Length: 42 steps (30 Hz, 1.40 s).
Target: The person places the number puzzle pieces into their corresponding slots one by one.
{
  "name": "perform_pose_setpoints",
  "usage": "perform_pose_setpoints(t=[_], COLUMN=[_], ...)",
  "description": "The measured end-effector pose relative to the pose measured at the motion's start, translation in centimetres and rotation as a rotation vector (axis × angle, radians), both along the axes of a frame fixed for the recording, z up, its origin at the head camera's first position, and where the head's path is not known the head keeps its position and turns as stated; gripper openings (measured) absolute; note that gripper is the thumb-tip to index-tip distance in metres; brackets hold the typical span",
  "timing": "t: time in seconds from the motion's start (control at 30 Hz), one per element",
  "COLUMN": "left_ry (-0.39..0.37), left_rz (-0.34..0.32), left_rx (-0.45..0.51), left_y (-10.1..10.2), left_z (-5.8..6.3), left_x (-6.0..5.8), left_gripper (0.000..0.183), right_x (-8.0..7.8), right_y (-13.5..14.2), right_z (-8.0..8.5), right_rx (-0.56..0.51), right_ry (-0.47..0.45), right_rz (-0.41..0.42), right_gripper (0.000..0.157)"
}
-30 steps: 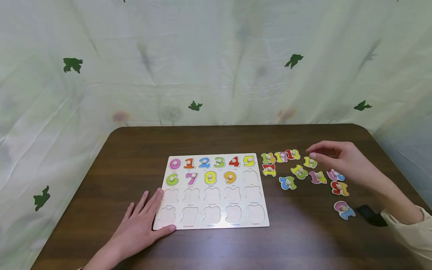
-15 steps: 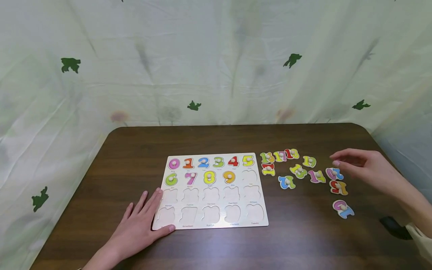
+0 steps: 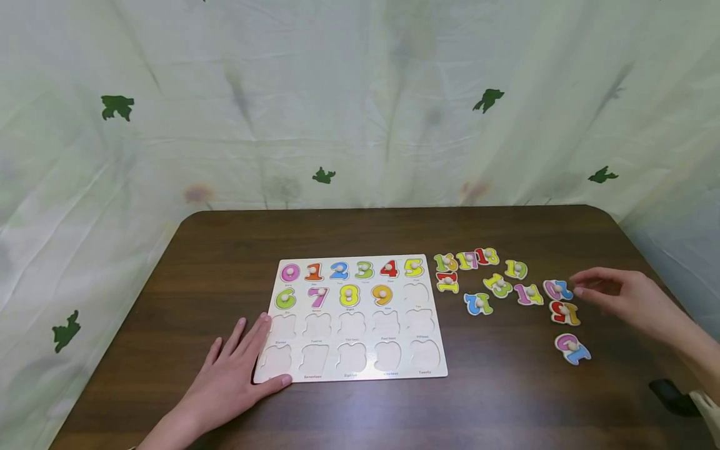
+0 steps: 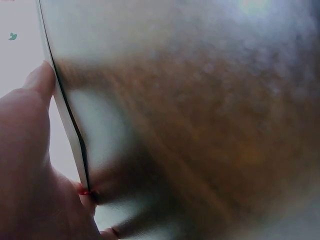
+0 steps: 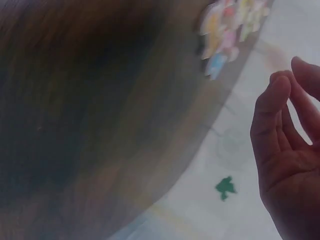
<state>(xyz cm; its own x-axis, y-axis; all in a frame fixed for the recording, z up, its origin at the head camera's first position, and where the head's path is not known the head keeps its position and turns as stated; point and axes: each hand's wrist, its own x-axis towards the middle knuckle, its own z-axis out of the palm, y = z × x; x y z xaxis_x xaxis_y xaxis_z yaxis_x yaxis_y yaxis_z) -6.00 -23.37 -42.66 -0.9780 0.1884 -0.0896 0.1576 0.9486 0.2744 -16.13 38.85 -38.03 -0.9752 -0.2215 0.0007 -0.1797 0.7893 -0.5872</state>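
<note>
A white number puzzle board (image 3: 360,377) lies on the table with knobbed digits 0 to 9 in its upper rows and bare recesses below. Spread fingers of my left hand (image 3: 230,372) rest along its left edge, the thumb over the lower corner. My right hand (image 3: 632,297), fingers loosely bent and holding nothing, is just right of a purple-and-blue number piece (image 3: 558,290). Right below that piece is a red-and-yellow number piece (image 3: 565,313). Another purple-and-blue piece (image 3: 572,349) lies nearer me. In the right wrist view the thumb and fingers (image 5: 272,105) stand apart.
Several more number pieces lie between board and right hand, among them a green-and-yellow one (image 3: 498,285), a purple-and-yellow one (image 3: 529,294) and a blue-and-green one (image 3: 479,304). The brown table (image 3: 360,231) ends at a pale curtain (image 3: 360,125) behind.
My right hand has moved right and toward me, from beside the yellow-green piece to beside the purple-and-blue one. My left hand stays on the board.
</note>
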Motion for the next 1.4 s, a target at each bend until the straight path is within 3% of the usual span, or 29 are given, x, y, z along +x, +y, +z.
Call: perform_pose_setpoints(t=[0.37, 0.7, 0.87, 1.17, 1.23, 1.4], left_ry=[-0.009, -0.013, -0.010, -0.004, -0.006, -0.011], left_rz=[0.010, 0.010, 0.009, 0.009, 0.010, 0.010], left_rx=[-0.008, -0.009, -0.007, -0.004, -0.006, -0.003], left_y=[0.1, 0.1, 0.1, 0.0, 0.1, 0.1], left_z=[0.1, 0.2, 0.1, 0.0, 0.0, 0.1], left_x=[-0.1, -0.1, 0.0, 0.1, 0.0, 0.0], left_gripper=[0.111, 0.112, 0.112, 0.112, 0.112, 0.112], right_x=[-1.4, -0.2, 0.6, 1.5, 1.6, 2.0], right_y=[0.9, 0.9, 1.4, 1.3, 1.1, 0.7], right_z=[-1.9, -2.1, -2.2, -3.1, -3.3, -3.7], right_rx=[-0.003, -0.109, -0.139, -0.302, -0.318, -0.290], right_ry=[-0.069, -0.070, -0.109, -0.167, -0.182, -0.216], right_rz=[0.031, 0.119, 0.248, 0.629, 0.656, 0.608], right_gripper=[0.028, 0.019, 0.019, 0.042, 0.040, 0.031])
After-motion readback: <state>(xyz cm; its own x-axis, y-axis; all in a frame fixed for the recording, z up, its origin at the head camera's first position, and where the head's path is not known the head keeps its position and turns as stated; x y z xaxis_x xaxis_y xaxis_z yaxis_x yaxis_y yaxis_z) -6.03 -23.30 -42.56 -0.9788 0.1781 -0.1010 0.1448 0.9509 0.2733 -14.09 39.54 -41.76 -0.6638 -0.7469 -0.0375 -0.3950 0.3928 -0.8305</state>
